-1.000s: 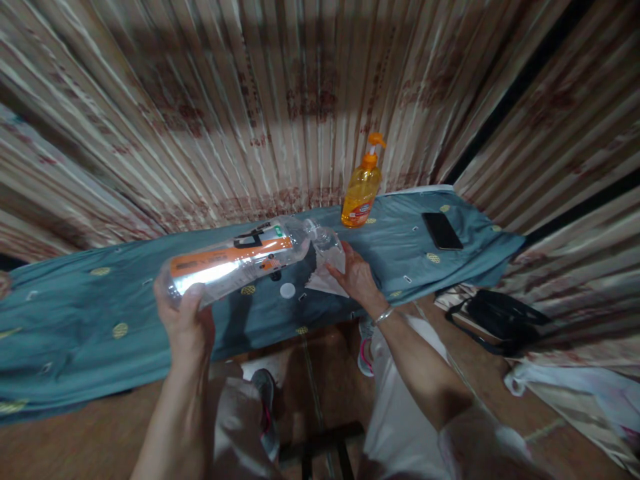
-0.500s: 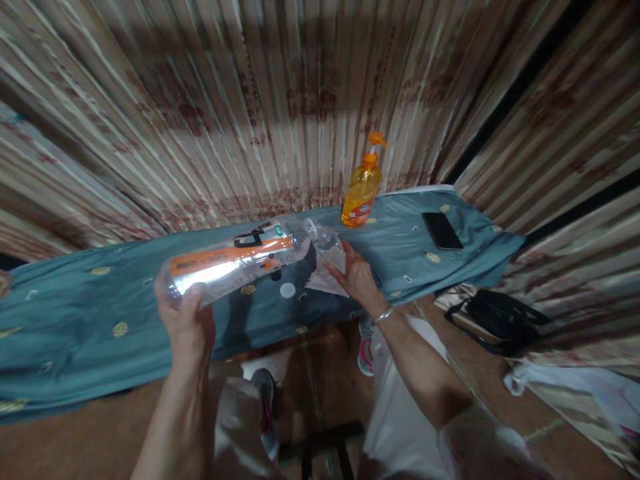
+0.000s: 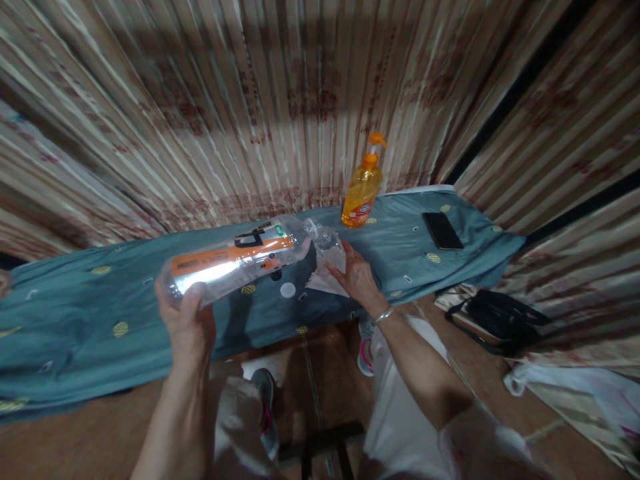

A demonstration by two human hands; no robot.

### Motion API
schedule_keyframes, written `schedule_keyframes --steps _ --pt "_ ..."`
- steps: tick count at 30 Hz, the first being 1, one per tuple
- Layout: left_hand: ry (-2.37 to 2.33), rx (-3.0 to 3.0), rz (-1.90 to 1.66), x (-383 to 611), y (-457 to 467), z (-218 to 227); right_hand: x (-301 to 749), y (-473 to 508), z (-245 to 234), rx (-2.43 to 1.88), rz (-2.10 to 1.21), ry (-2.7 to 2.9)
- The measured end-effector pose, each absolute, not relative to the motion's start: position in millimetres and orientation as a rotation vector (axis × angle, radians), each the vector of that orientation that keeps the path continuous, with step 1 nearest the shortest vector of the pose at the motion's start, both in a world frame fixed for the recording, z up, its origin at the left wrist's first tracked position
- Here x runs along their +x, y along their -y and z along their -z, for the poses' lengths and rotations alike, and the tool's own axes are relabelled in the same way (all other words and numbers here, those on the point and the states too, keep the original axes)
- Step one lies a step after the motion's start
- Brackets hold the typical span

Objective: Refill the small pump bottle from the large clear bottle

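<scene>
My left hand grips the base of a large clear plastic bottle with an orange label, tipped on its side, neck pointing right. The bottle's mouth sits over a clear plastic bag or cup that my right hand steadies on the table; its fingers are curled against it. A small white cap lies on the blue-green tablecloth just below the bottle.
An orange pump bottle stands at the back of the table. A black phone lies to its right. A black bag sits on the floor at right. A striped curtain hangs behind the table.
</scene>
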State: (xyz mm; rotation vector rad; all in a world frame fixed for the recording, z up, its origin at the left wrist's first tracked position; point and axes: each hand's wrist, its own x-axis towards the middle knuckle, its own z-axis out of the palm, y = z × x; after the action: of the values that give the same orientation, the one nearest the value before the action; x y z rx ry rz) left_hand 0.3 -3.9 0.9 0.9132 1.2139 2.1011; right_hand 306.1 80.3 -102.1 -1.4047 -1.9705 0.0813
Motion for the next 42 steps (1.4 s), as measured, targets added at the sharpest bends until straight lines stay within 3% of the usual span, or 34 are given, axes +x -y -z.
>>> schedule_keyframes --steps 42 --pt "-1.279 0.969 -2.085 2.4 5.4 -3.1 304.7 -79.7 101.4 -1.429 -0.065 1.962"
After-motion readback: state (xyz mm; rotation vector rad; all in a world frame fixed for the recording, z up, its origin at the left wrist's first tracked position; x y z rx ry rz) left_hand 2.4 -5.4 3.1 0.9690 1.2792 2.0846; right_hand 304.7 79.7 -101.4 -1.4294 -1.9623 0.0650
